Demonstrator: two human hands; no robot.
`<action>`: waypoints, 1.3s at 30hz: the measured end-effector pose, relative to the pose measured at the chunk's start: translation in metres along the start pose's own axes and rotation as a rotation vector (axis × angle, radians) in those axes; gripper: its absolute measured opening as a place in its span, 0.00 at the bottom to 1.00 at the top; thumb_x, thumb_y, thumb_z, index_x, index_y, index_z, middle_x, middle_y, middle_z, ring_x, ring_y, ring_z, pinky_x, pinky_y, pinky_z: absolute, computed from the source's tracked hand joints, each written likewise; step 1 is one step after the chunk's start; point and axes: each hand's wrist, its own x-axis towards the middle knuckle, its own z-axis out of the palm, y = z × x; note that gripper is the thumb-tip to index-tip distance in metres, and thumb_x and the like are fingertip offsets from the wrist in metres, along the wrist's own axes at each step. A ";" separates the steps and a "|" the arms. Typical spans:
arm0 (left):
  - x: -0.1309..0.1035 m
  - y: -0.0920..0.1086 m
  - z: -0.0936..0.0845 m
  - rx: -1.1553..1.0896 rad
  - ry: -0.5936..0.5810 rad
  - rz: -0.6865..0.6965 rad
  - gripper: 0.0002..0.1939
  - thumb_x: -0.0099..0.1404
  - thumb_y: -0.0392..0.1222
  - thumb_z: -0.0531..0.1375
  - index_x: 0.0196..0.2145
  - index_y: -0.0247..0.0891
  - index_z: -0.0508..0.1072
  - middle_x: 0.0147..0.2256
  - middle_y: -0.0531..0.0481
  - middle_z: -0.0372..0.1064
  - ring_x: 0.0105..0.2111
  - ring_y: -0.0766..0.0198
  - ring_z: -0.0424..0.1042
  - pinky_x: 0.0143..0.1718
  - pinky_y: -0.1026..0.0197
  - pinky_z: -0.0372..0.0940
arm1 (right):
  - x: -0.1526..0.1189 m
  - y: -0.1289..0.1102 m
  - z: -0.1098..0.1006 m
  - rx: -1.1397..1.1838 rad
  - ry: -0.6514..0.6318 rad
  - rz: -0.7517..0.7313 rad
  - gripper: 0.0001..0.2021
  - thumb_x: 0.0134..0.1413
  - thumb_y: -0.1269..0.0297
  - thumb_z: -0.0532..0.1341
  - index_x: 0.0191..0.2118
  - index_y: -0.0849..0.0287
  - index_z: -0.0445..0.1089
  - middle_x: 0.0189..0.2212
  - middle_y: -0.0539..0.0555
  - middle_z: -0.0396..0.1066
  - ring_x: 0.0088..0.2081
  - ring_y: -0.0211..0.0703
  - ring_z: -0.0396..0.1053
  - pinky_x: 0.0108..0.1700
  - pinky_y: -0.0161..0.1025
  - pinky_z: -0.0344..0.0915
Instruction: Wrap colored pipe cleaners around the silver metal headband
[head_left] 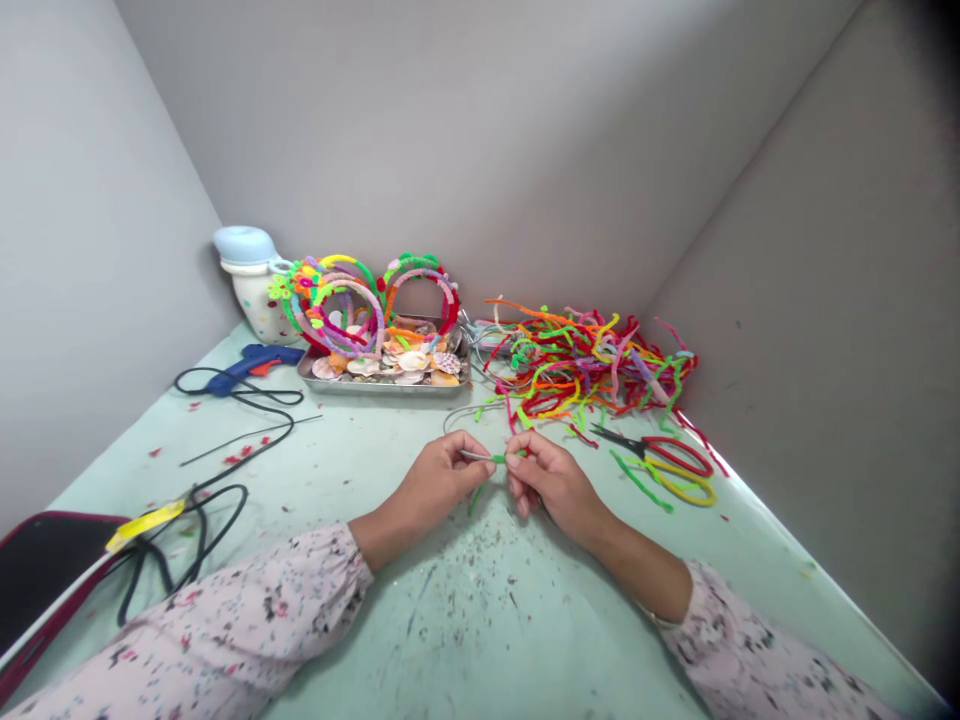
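My left hand (436,484) is closed, thumb and fingers pinching a thin grey metal headband (474,455). A green pipe cleaner (499,459) is wound around the band in the small gap between my two hands. Its loose end seems to hang below my left fingertips. My right hand (553,487) pinches the band where the green winding sits, thumb against forefinger. A bit of red shows at those fingertips, too small to make out. The rest of the band curves behind my hands, partly hidden.
Decorated headbands (352,300) stand on a metal tray (390,388) of seashells. Colourful pipe cleaners (592,365) are heaped at the back right, near scissors (660,462). At left are a blue glue gun (255,368), black cable (240,490), white container (259,295) and dark tray (52,570).
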 end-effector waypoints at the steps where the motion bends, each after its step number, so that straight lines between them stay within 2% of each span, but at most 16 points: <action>1: 0.000 0.000 0.000 -0.003 0.001 0.001 0.08 0.56 0.41 0.60 0.28 0.35 0.65 0.17 0.60 0.57 0.18 0.73 0.53 0.21 0.68 0.49 | 0.000 0.000 0.000 -0.002 0.001 -0.001 0.07 0.58 0.60 0.57 0.35 0.58 0.61 0.18 0.44 0.66 0.15 0.30 0.63 0.17 0.27 0.54; 17: -0.005 0.003 0.004 -0.013 0.045 0.026 0.11 0.56 0.44 0.61 0.28 0.36 0.64 0.17 0.59 0.56 0.17 0.73 0.55 0.19 0.67 0.48 | 0.000 -0.001 0.001 0.002 0.002 0.012 0.09 0.56 0.57 0.58 0.35 0.57 0.61 0.18 0.44 0.65 0.15 0.31 0.62 0.17 0.28 0.54; 26: -0.008 0.006 0.006 0.035 0.069 0.025 0.10 0.57 0.43 0.60 0.29 0.36 0.63 0.17 0.60 0.55 0.16 0.73 0.52 0.19 0.68 0.45 | 0.001 -0.001 0.000 0.009 -0.014 0.018 0.09 0.56 0.58 0.57 0.35 0.58 0.61 0.17 0.44 0.65 0.15 0.31 0.62 0.17 0.28 0.52; 33: -0.006 0.003 0.003 -0.035 0.020 0.045 0.10 0.58 0.44 0.60 0.29 0.36 0.64 0.18 0.59 0.56 0.17 0.73 0.54 0.19 0.68 0.48 | 0.000 -0.002 0.001 0.013 -0.002 0.021 0.09 0.56 0.57 0.58 0.35 0.57 0.61 0.17 0.43 0.65 0.15 0.31 0.62 0.17 0.28 0.53; 39: -0.006 0.003 0.004 -0.026 0.037 0.026 0.10 0.57 0.44 0.61 0.29 0.36 0.64 0.17 0.60 0.56 0.17 0.73 0.54 0.19 0.67 0.47 | 0.000 -0.002 0.001 0.020 -0.006 0.021 0.09 0.56 0.57 0.57 0.35 0.57 0.61 0.18 0.44 0.65 0.15 0.32 0.62 0.17 0.28 0.52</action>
